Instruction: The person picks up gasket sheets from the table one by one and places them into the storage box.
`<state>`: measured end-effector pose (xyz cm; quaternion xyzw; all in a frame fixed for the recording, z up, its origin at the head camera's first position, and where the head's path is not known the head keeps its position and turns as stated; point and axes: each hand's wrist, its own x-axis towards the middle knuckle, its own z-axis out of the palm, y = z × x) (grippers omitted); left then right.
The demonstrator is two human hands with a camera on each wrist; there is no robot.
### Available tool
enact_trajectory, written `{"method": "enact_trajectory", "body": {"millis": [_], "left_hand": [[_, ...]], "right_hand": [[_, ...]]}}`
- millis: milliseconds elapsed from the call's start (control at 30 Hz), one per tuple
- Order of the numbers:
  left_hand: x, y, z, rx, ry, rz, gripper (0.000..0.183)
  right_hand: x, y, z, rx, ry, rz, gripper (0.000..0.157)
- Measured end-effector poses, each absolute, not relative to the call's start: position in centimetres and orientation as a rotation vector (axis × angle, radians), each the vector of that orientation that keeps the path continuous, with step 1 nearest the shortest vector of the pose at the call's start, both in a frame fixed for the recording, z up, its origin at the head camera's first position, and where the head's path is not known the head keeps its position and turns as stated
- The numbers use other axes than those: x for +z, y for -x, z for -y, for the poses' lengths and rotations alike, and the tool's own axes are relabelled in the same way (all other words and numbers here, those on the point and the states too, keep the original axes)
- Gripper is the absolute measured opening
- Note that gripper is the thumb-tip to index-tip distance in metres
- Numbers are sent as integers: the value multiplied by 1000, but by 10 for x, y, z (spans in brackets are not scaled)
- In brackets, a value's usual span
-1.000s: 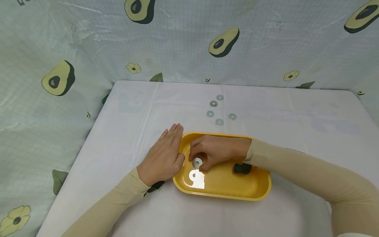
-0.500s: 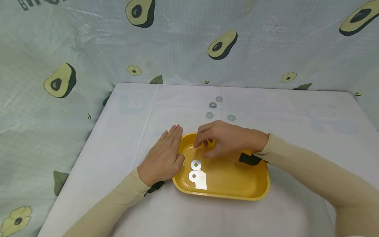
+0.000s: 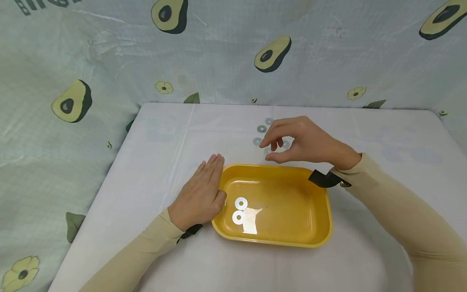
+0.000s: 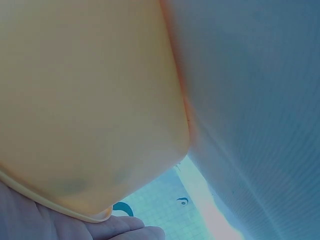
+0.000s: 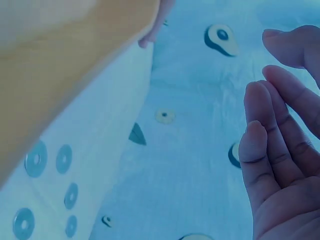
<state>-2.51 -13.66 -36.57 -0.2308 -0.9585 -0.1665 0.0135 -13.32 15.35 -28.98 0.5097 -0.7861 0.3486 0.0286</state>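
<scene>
Against the left end of the yellow tray (image 3: 288, 207) my left hand (image 3: 198, 197) rests with straight fingers. The left wrist view shows the tray's outer wall (image 4: 90, 100) close up, with the fingers (image 4: 117, 225) under its rim. Two flat metal washers (image 3: 236, 203) lie in the tray, toward its left end. My right hand (image 3: 306, 140) is over the table past the tray's far rim, thumb and fingers apart and nothing between them. Several more washers (image 3: 259, 129) are on the table beyond, partly hidden by that hand. They also appear in the right wrist view (image 5: 30, 159).
A white cloth covers the table (image 3: 365, 194). Behind and to the left hangs a pale sheet (image 3: 219, 48) printed with avocados. Dark straps (image 3: 322, 179) show at both wrists. A bright patch of glare lies on the tray floor beside the washers.
The right hand has let go of a washer on the tray floor, risen out of the tray and moved away toward the table washers. The left hand stays where it was.
</scene>
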Motion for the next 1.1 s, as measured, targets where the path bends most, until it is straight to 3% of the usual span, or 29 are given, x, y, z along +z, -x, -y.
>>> {"method": "enact_trajectory", "body": {"millis": [733, 1100], "left_hand": [[-367, 27, 138, -517, 730, 2983, 70], [-368, 26, 138, -523, 724, 2985, 70]], "right_hand": [[-327, 183, -187, 1488, -821, 2721, 16], [-354, 196, -189, 1538, -695, 2780, 26]]}}
